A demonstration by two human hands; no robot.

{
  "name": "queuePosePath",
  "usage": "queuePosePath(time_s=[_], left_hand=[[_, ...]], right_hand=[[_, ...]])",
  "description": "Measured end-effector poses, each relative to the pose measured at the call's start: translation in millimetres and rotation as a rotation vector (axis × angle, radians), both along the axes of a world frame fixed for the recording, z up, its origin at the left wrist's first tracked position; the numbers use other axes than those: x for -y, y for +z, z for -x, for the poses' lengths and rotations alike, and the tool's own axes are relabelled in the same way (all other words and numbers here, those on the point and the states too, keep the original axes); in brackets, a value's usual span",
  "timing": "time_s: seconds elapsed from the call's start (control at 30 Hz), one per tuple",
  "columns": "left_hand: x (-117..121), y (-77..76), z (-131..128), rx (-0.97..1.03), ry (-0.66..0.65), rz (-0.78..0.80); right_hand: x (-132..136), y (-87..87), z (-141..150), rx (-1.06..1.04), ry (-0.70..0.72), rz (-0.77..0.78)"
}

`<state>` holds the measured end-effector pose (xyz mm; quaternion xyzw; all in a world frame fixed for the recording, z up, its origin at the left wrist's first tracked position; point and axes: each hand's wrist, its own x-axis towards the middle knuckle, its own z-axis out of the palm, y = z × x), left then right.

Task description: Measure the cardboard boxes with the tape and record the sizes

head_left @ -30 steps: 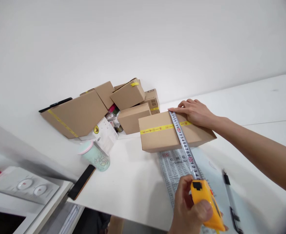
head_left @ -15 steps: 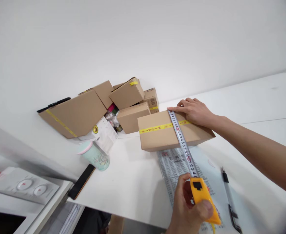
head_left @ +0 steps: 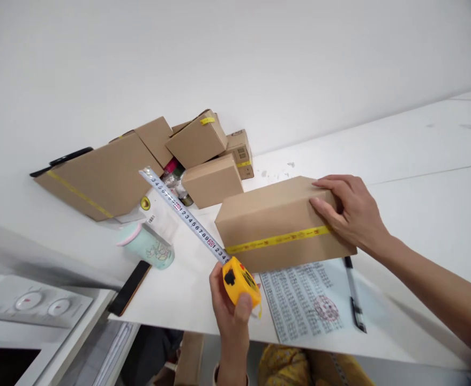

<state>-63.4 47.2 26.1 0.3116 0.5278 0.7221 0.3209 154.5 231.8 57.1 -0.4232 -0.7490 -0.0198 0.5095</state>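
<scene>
Head | left hand (head_left: 230,317): upright, clasping tape measure (head_left: 241,281) | right hand (head_left: 353,214): arm slanting in, pinching box (head_left: 271,222) end

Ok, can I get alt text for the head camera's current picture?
The left hand holds a yellow tape measure, its silver blade extended, while the right hand rests on a brown cardboard box crossed by a yellow strip. A pale green, pink-lidded cup is left, near other cardboard boxes.

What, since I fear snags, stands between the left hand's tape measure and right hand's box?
Nothing visible: the left hand holds the tape measure by the near left corner of the box; the right hand is at its right end.
</scene>
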Motion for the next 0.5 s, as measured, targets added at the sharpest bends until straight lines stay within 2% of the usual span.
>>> queuePosePath(time_s=[0.07, 0.17, 0.27, 0.33, 0.37, 0.43, 0.5], left_hand=[[-6, -6.5, 3, 0.012, -0.003, 0.028], [-9, -14.3, 1, 0.01, -0.004, 0.069], [1, -16.4, -5, -0.011, -0.001, 0.087], [15, -17.2, -10, -0.023, -0.057, 0.083], [24, -18.8, -13, -0.02, -0.124, 0.098], [43, -25.8, -20, 0.008, -0.324, 0.19], [60, -38.5, -26, 0.017, -0.54, 0.344]], right_hand=[[11, -16.8, -2, -0.016, 0.008, -0.057], [17, -40.9, -5, -0.002, 0.002, -0.052], [22, -53.3, -9, 0.035, 0.031, -0.027], [29, -50.1, -11, 0.015, 0.025, 0.003], [35, -45.0, -12, -0.026, 0.002, 0.034], [47, -29.8, -15, -0.193, -0.023, 0.163], [60, -12.6, -21, -0.444, 0.086, 0.367]])
